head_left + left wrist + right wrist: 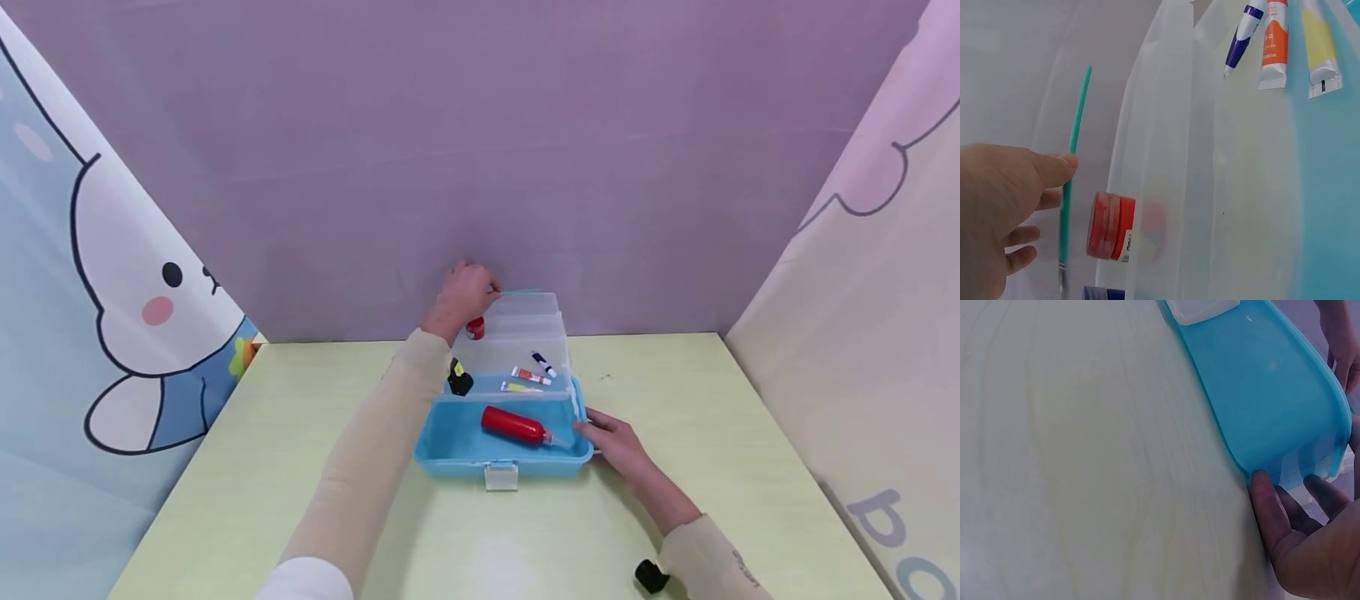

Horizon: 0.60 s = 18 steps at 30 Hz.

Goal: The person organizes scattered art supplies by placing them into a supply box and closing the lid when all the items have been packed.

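My left hand (467,293) pinches a thin teal paintbrush (1075,131) between thumb and fingers, over the far end of the box's raised clear tray (517,354). Close to that hand a red-lidded paint jar (1110,226) sits in the tray, with part of a dark blue-lidded jar (1105,293) below it in the left wrist view. On the near side my right hand (617,442) grips the right end of the blue plastic box (450,457), its fingertips against the outer wall. Inside the box lies a red bottle (513,425) with a clear nozzle.
Three paint tubes, dark blue (543,364), orange-red (531,377) and yellow (520,387), lie in the tray. The box's white latch (501,477) faces front. Black wrist devices show at the left (460,379) and right (650,576) sleeves. A purple backdrop (480,167) rises behind the table.
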Each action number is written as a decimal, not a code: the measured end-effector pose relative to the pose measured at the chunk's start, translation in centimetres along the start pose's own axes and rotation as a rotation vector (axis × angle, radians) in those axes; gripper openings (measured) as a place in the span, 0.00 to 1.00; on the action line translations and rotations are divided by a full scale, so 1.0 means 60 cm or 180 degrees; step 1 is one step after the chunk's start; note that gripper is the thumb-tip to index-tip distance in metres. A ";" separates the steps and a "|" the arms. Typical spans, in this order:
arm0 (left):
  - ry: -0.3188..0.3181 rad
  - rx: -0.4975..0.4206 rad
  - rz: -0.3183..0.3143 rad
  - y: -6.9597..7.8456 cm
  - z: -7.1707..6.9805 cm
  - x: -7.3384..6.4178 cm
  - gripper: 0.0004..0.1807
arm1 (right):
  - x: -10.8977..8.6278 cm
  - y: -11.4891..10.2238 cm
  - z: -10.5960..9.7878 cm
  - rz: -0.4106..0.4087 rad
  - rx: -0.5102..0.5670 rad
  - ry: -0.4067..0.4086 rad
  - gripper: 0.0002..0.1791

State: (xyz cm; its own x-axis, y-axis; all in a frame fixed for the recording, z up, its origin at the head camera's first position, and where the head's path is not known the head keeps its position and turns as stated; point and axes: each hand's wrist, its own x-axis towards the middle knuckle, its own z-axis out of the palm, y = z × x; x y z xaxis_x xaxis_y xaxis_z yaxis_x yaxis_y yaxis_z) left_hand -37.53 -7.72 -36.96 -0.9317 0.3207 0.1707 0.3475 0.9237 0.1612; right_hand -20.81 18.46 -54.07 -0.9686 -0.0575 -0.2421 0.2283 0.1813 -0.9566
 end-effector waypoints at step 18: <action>0.0048 -0.0206 -0.0124 -0.043 -0.008 -0.023 0.10 | 0.005 -0.005 0.003 0.0021 -0.0046 -0.0041 0.37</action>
State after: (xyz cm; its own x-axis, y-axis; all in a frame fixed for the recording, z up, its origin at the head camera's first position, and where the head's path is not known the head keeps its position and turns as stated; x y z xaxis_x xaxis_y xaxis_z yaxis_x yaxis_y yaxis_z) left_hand -37.06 -10.64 -37.12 -0.9431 0.2812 0.1776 0.3177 0.9198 0.2305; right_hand -21.16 18.24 -53.85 -0.9657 -0.0687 -0.2504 0.2330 0.1959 -0.9525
